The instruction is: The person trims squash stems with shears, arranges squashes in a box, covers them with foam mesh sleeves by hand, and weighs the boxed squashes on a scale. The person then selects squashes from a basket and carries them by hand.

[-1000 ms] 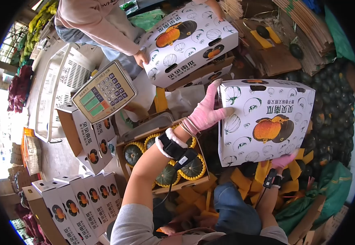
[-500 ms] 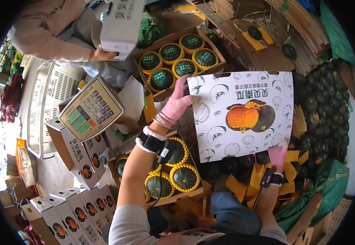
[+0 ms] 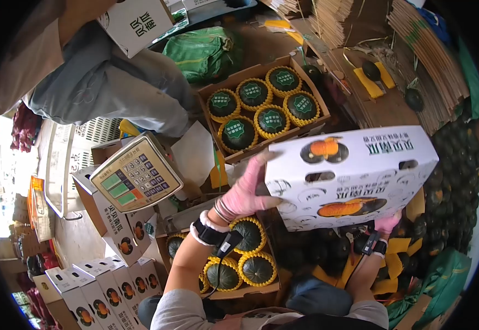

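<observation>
A white printed carton lid [image 3: 355,176] is held up and tilted between my two gloved hands. My left hand [image 3: 250,190], in a pink glove, grips its left edge with the thumb on the printed face. My right hand [image 3: 387,221], also in pink, holds its lower right edge, fingers partly hidden. Just behind the lid, an uncovered carton [image 3: 226,156] holds several dark green pumpkins [image 3: 253,92] with green stickers and yellow foam nets. Closer to me, under my left forearm, another open carton [image 3: 270,290] holds netted pumpkins [image 3: 223,275] without visible stickers.
A scale display [image 3: 137,173] stands at left, above white cartons [image 3: 113,294]. Another person [image 3: 113,77] at upper left carries a white box [image 3: 137,25]. Loose pumpkins [image 3: 454,181] are heaped at right. Flat cardboard [image 3: 426,60] and a green sack [image 3: 198,52] are at the back.
My hands have tilted the lid, so its side panel now shows. The other person has moved a white box away toward the upper left, uncovering the rear carton of pumpkins.
</observation>
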The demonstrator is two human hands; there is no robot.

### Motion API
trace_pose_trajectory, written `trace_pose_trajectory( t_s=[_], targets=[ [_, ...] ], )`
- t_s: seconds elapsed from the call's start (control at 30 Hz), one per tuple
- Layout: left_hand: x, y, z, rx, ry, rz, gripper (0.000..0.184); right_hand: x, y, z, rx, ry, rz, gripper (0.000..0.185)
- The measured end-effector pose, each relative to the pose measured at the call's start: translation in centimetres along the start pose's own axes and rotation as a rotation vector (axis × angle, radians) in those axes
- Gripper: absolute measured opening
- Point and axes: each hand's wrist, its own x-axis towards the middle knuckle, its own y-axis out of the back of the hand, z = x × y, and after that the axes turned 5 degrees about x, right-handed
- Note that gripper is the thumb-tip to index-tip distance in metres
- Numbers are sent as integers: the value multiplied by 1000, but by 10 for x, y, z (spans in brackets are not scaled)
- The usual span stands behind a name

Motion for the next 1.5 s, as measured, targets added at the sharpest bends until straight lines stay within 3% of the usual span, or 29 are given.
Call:
trace_pose_trajectory(
  t_s=[0.1,0.17,0.23,0.3,0.33,0.4,0.5,0.53,0.63,0.73,0.8,0.87,0.9,0.93,1.03,1.17,1.2,1.33,1.5],
  targets=[
    [22,25,10,-319,-3,151,100,22,2,13,-104,-98,-89,63],
    [32,45,9,-248,16,244,91,42,-8,22,-106,-193,-107,59],
    [46,59,4,-167,-36,485,87,54,-92,34,-139,-277,-125,50],
    [62,87,-20,-238,-180,670,71,102,-118,53,-501,-224,-183,49],
    [66,100,-35,-244,-259,699,71,103,-171,59,-561,-221,-127,51],
    [66,106,-42,-334,-243,789,68,130,-208,70,-733,-144,-31,54],
    [64,127,-56,-193,-351,651,70,168,-235,82,-753,-249,-16,56],
    [67,130,-56,-274,-319,667,72,176,-239,85,-772,-278,-38,56],
    [80,154,-67,-423,-307,694,73,174,-271,109,-776,-159,-14,62],
    [86,180,-88,-532,-112,856,75,174,-288,111,-955,-273,83,72],
    [87,186,-91,-460,-72,884,73,179,-288,109,-942,-366,133,67],
    [87,190,-85,-478,-47,675,69,184,-285,108,-852,-461,164,61],
    [87,194,-86,-429,-18,681,64,180,-286,103,-786,-528,211,53],
    [86,190,-72,-380,6,586,62,181,-283,104,-711,-513,200,50],
    [96,201,-78,-351,48,611,64,194,-266,114,-499,-462,194,42],
    [113,215,-83,-602,90,523,59,185,-272,113,-565,-461,159,46],
    [117,218,-88,-583,42,497,59,186,-272,113,-594,-483,140,45],
    [122,212,-75,-689,196,366,61,187,-279,110,-677,-495,174,43],
    [121,224,-83,-653,222,377,62,183,-278,104,-701,-494,141,39]
  ],
)
